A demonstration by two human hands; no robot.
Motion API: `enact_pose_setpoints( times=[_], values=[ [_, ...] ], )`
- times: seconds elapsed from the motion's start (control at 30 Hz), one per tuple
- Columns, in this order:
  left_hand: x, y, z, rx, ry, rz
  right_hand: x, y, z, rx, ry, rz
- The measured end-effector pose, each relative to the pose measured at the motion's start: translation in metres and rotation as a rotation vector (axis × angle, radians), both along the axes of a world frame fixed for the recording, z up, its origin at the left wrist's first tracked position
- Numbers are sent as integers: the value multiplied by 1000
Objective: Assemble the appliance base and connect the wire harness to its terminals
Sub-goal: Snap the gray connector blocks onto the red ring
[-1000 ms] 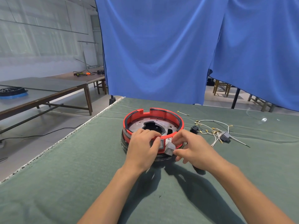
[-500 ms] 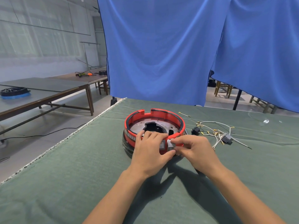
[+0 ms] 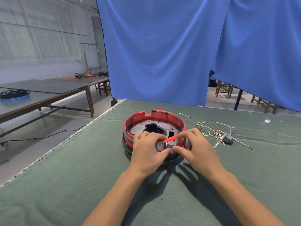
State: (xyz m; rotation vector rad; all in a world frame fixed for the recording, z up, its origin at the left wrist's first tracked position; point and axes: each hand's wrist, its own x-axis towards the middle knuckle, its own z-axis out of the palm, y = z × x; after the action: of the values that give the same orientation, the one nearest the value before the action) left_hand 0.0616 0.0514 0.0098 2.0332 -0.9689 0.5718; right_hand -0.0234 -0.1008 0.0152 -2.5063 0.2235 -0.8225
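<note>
Here we have the red appliance base [image 3: 154, 126] near the middle of the green table [image 3: 81, 176], sitting on a black ring. Our left hand [image 3: 147, 152] grips the base's near wall, fingers curled over the rim and thumb beside a grey rocker switch [image 3: 159, 146]. Our right hand [image 3: 197, 149] pinches a second grey switch [image 3: 170, 145] set in that same wall, finger on the rim above and thumb under it. The wire harness [image 3: 216, 132] lies loose toward the table's right edge, with a single wire [image 3: 184, 114] just behind it.
</note>
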Motion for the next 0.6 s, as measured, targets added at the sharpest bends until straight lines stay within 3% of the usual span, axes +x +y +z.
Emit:
enact_pose_setpoints(
  times=[0.07, 0.2, 0.6],
  values=[
    [0, 0, 0, 5, -4, 0, 0, -1, 0, 2, 11, -42],
    [1, 1, -1, 16, -6, -6, 2, 7, 0, -4, 163, 76],
    [6, 5, -1, -1, 10, -39, 2, 9, -4, -73, 134, 156]
  ],
)
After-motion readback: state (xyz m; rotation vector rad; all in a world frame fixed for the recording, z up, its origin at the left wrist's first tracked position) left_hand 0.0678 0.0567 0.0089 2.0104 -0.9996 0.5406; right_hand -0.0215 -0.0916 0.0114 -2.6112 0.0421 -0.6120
